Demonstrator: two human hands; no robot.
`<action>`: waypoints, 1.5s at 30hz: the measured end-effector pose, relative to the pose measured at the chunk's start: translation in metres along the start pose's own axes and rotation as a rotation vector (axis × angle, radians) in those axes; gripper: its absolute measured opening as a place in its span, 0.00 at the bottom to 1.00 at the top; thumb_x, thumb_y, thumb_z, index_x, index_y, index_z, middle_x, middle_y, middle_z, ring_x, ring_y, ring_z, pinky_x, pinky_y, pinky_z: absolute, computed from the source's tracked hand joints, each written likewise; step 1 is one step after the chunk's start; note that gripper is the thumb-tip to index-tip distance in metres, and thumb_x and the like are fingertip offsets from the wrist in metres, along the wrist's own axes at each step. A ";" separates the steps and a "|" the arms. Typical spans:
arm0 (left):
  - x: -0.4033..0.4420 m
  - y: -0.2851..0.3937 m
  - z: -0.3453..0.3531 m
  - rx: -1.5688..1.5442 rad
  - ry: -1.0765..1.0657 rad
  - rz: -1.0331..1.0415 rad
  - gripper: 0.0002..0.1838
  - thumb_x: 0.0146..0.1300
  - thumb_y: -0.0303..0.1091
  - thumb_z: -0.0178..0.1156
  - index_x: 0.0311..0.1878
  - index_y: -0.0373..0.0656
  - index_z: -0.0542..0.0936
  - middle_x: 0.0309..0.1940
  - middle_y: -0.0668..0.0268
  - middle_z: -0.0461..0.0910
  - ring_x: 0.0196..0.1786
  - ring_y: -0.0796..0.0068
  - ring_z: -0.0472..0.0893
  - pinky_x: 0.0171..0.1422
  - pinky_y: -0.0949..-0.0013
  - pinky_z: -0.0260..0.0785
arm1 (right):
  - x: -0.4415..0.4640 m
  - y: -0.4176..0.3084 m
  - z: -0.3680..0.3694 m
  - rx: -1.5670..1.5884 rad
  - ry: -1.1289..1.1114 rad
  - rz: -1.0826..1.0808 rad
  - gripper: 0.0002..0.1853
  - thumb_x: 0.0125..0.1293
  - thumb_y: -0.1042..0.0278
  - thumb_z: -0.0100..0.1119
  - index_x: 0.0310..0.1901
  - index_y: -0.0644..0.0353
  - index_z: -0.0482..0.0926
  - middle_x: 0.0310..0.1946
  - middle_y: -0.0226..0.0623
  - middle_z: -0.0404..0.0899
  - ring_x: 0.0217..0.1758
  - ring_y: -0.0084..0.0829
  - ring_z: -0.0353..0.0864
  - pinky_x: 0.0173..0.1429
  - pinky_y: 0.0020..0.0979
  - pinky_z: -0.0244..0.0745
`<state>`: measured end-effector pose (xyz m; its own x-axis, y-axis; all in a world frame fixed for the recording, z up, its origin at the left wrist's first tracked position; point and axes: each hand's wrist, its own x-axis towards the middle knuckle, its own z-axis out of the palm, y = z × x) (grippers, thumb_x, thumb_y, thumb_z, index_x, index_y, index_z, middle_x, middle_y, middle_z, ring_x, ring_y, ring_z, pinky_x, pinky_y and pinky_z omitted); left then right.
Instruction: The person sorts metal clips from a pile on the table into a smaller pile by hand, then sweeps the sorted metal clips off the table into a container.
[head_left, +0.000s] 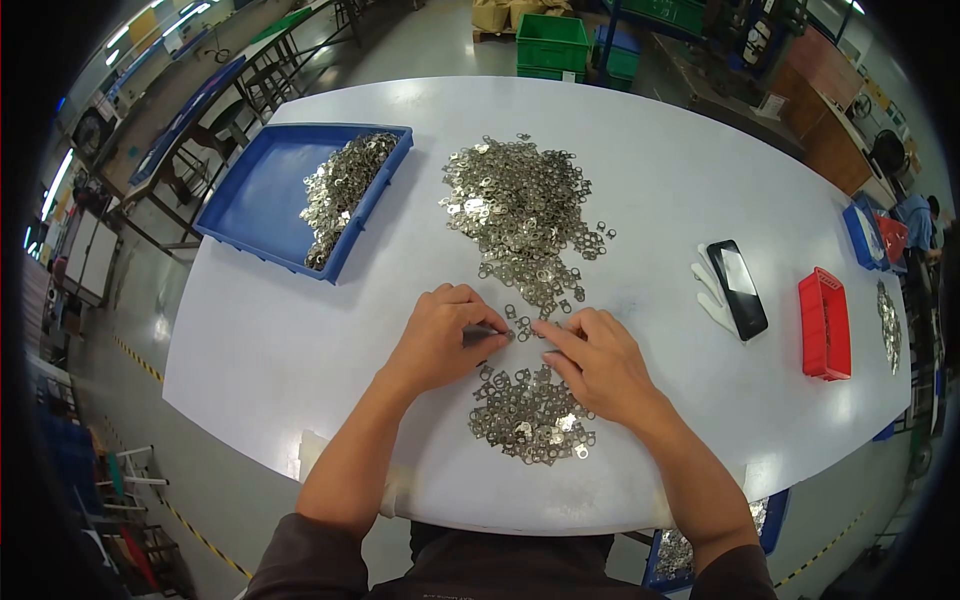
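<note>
My left hand (445, 338) is curled, thumb and fingers pinched near a few small metal ring tabs (523, 327) on the white table; a small dark piece shows at its fingertips. My right hand (600, 365) reaches in from the other side, index finger stretched out and touching the same loose tabs, thumb apart. Beyond the hands lies a large pile of metal ring tabs (520, 200). A smaller pile of tabs (530, 415) sits nearer my body, between my forearms.
A blue tray (250, 180) with more tabs stands at the left. On the right are a black phone (737, 289) on a white glove (712, 300), a red bin (825, 325) and another metal pile (888, 328). A person (915, 220) is at the far right.
</note>
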<state>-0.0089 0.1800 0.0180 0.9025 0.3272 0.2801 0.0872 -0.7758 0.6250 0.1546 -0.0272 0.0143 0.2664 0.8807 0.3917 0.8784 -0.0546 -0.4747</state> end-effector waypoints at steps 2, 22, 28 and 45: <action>0.001 0.002 0.001 -0.023 -0.006 -0.007 0.07 0.57 0.29 0.81 0.38 0.47 0.93 0.36 0.67 0.85 0.44 0.61 0.82 0.51 0.58 0.76 | -0.001 -0.001 0.000 -0.020 -0.025 0.005 0.15 0.67 0.67 0.77 0.55 0.49 0.93 0.41 0.30 0.79 0.45 0.34 0.79 0.51 0.37 0.77; -0.002 0.007 -0.005 -0.285 -0.160 -0.113 0.04 0.67 0.26 0.75 0.44 0.43 0.93 0.38 0.67 0.86 0.39 0.75 0.84 0.43 0.69 0.77 | 0.000 0.008 -0.007 0.114 -0.088 0.060 0.06 0.68 0.67 0.76 0.45 0.47 0.94 0.38 0.28 0.81 0.43 0.34 0.83 0.50 0.38 0.79; -0.001 -0.007 -0.016 -0.290 0.036 -0.202 0.04 0.71 0.30 0.75 0.46 0.42 0.92 0.36 0.73 0.86 0.35 0.85 0.78 0.40 0.74 0.71 | 0.000 0.007 -0.010 0.163 -0.105 0.129 0.05 0.67 0.64 0.77 0.43 0.49 0.93 0.39 0.26 0.82 0.43 0.34 0.84 0.50 0.38 0.80; -0.009 0.039 0.018 -0.540 0.014 -0.254 0.09 0.72 0.31 0.75 0.51 0.39 0.92 0.34 0.72 0.87 0.34 0.87 0.81 0.40 0.76 0.75 | -0.011 0.006 -0.011 0.180 -0.115 0.137 0.08 0.71 0.72 0.74 0.49 0.60 0.86 0.41 0.32 0.86 0.41 0.28 0.87 0.47 0.33 0.83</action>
<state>-0.0057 0.1375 0.0270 0.8753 0.4767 0.0810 0.0695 -0.2897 0.9546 0.1617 -0.0420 0.0159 0.3221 0.9190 0.2273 0.7497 -0.1010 -0.6540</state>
